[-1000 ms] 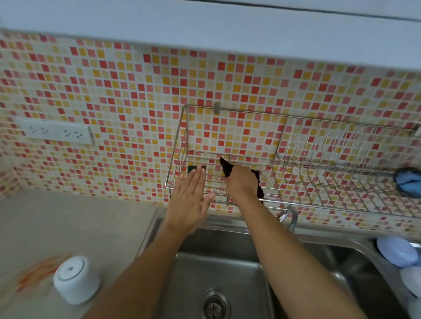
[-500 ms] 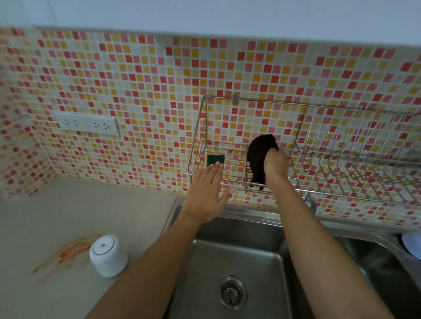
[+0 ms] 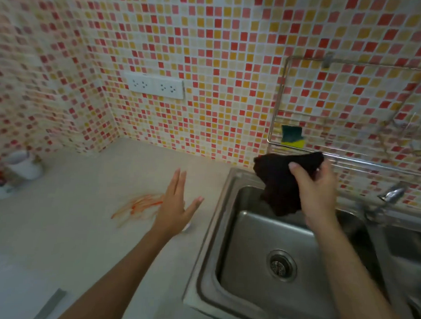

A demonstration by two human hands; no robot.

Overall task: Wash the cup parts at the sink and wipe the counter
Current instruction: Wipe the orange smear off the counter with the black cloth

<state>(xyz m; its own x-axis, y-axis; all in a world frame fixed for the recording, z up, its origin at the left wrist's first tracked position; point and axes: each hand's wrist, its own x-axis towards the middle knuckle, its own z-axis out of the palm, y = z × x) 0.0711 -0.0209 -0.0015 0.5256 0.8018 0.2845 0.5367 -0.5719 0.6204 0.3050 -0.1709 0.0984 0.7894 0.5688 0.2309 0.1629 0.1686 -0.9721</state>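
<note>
My right hand grips a dark cloth above the back left corner of the steel sink. My left hand hovers open, fingers straight, over the pale counter just left of the sink. It covers almost all of the white cup part; only a sliver shows under the palm. An orange-red smear lies on the counter right beside the left hand's fingers.
A wire rack hangs on the mosaic tile wall above the sink and holds a green-and-yellow sponge. The tap is at the right. A white socket strip is on the wall. White containers stand at the far left.
My right hand pulled the dark cloth off the rack and down over the sink. My left hand dropped from the rack to over the cup part on the counter. The view swung left.
</note>
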